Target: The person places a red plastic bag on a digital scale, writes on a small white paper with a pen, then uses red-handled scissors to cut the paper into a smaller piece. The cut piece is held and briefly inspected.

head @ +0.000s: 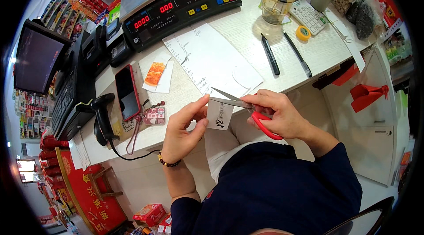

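Observation:
Between thumb and fingers, my left hand holds a small white card with handwriting on it, above the counter's front edge. My right hand grips scissors with red handles. The scissors' blades are parted and point left, the lower one lying across the card's top edge near my left fingertips. Just beyond them lies a large white paper sheet with handwritten lines. Left of the sheet are small cut paper pieces, one with an orange picture.
A digital scale spans the counter's back. To the left are a red-cased phone, a barcode scanner and a keyboard. Rightward lie a black marker, a pen, yellow tape, a calculator and a plastic cup.

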A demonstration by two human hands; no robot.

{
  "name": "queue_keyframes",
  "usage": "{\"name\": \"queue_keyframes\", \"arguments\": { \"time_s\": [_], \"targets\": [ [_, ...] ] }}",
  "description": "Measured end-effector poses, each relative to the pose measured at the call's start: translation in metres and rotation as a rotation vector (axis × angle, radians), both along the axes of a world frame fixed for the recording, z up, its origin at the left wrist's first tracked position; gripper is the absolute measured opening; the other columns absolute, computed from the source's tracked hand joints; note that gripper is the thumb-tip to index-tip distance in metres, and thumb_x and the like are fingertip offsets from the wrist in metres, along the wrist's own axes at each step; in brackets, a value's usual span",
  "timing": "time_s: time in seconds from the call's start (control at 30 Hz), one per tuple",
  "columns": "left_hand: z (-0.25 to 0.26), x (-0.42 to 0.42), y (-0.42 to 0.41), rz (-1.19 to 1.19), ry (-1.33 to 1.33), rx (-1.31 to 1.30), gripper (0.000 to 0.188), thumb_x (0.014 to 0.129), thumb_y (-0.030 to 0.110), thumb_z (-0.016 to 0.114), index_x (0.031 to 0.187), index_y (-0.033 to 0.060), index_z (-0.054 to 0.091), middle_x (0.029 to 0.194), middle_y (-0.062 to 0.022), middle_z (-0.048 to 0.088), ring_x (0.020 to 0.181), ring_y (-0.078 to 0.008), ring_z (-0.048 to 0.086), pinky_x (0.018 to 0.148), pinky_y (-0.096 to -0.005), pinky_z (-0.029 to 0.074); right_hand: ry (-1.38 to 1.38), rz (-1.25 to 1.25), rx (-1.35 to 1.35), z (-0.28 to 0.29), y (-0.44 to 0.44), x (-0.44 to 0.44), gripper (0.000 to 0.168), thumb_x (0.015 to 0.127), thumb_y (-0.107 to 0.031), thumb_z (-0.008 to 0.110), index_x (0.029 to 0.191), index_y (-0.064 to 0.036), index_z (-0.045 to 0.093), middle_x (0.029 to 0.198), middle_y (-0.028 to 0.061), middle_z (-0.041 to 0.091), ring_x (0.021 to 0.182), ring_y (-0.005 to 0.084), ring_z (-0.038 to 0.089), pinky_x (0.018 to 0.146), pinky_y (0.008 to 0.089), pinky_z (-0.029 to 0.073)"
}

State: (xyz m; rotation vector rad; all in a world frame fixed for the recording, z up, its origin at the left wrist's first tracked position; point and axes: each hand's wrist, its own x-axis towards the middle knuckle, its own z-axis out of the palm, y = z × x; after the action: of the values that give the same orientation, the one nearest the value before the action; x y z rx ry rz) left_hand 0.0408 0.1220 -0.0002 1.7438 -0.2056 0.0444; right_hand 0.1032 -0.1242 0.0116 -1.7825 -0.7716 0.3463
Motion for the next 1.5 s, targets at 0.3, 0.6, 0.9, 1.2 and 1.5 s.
{"name": "queue_keyframes", "arguments": {
  "time_s": [0.3,0.6,0.9,1.2,1.5],
  "targets": [
    [0.002,0.007,0.005,-0.017,0.033,0.017,0.051,0.076,-0.009,0.053,0.125,0.0025,0.051,0.090,-0.0058,0.060,0.077,-0.0091,0.054,0.072,-0.0221,0.045,-0.006,0.000,-0.068,-0.003,-0.002,0.005,0.048,0.068,0.000,0.070,0.115,-0.003,0.058,0.083,0.0069,0.057,0.070,0.0141,0.051,0.064,0.0252,0.042],
    [0.002,0.005,0.003,0.024,0.056,-0.066,0.048,0.078,-0.010,0.053,0.124,0.0009,0.051,0.094,-0.0055,0.059,0.082,-0.0092,0.054,0.074,-0.0221,0.045,0.091,-0.167,-0.008,0.005,-0.004,0.007,0.042,0.074,-0.007,0.069,0.115,-0.005,0.059,0.080,0.0045,0.055,0.064,0.0078,0.047,0.057,0.0212,0.039],
    [0.005,0.003,0.000,0.051,0.061,-0.089,0.048,0.076,-0.011,0.051,0.123,0.0001,0.052,0.094,-0.0051,0.057,0.082,-0.0088,0.053,0.075,-0.0213,0.044,-0.028,-0.101,-0.090,0.004,-0.004,0.003,0.041,0.074,-0.010,0.069,0.114,-0.006,0.059,0.076,0.0055,0.052,0.065,0.0121,0.050,0.058,0.0232,0.042],
    [0.007,0.002,-0.005,0.091,0.057,-0.078,0.047,0.077,-0.010,0.048,0.122,-0.0010,0.053,0.093,-0.0052,0.057,0.082,-0.0086,0.054,0.075,-0.0214,0.045,0.522,-0.142,0.131,0.012,-0.003,0.000,0.051,0.086,-0.021,0.060,0.129,-0.008,0.036,0.077,0.0025,0.050,0.066,0.0079,0.049,0.058,0.0221,0.042],
    [0.005,0.003,-0.007,0.098,0.079,-0.114,0.045,0.077,-0.010,0.048,0.121,-0.0007,0.054,0.093,-0.0047,0.058,0.082,-0.0079,0.053,0.075,-0.0213,0.045,0.384,-0.063,0.155,0.002,-0.005,0.000,0.062,0.088,-0.023,0.058,0.141,-0.013,0.026,0.073,-0.0008,0.047,0.065,0.0065,0.045,0.059,0.0206,0.039]
  ]
}}
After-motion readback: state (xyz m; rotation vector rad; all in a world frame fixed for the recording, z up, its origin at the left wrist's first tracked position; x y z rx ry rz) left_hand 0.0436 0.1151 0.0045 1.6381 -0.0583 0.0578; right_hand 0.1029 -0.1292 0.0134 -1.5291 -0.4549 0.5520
